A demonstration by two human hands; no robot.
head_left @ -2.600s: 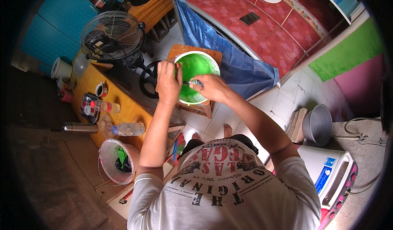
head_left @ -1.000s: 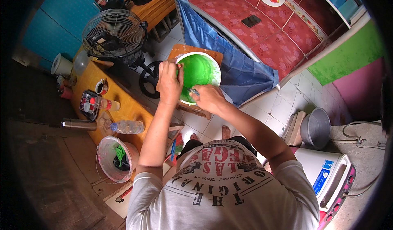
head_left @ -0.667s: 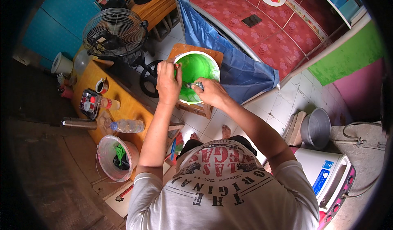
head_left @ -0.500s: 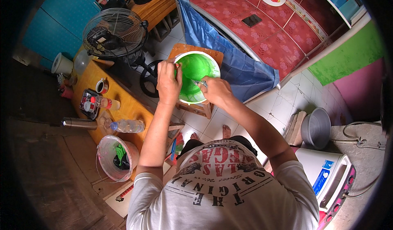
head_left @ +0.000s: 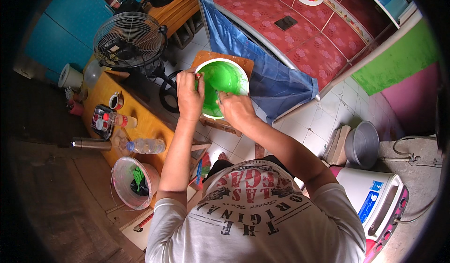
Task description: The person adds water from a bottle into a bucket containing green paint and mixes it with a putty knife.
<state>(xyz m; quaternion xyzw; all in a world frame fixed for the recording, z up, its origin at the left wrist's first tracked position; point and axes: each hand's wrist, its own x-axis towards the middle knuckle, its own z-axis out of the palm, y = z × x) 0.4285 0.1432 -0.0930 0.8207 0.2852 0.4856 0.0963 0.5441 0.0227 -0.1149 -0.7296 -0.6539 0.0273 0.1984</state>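
Note:
A white-rimmed bucket point(head_left: 247, 82) stands tilted toward me on a small wooden stool point(head_left: 203, 57). Bright green, wet-looking stuff point(head_left: 224, 78) coats its inside. My left hand point(head_left: 189, 94) is closed around the bucket's left rim. Over the near part of the bucket's mouth, my right hand point(head_left: 238, 109) is closed on a slim greyish handle point(head_left: 218, 96). That tool's lower end is down in the green stuff, so its kind does not show.
Left of me, a wooden table point(head_left: 143, 122) holds bottles point(head_left: 146, 145), a cup and a tray. A standing fan point(head_left: 126, 40) is behind it. A pail point(head_left: 135, 182) sits at the near left. Beyond the stool, a blue curtain point(head_left: 276, 82) hangs below a red tiled counter point(head_left: 300, 47); a washing machine point(head_left: 370, 207) is at right.
My right hand has moved left and slightly nearer across the bucket with its tool, and less of the handle shows. My left hand still grips the rim.

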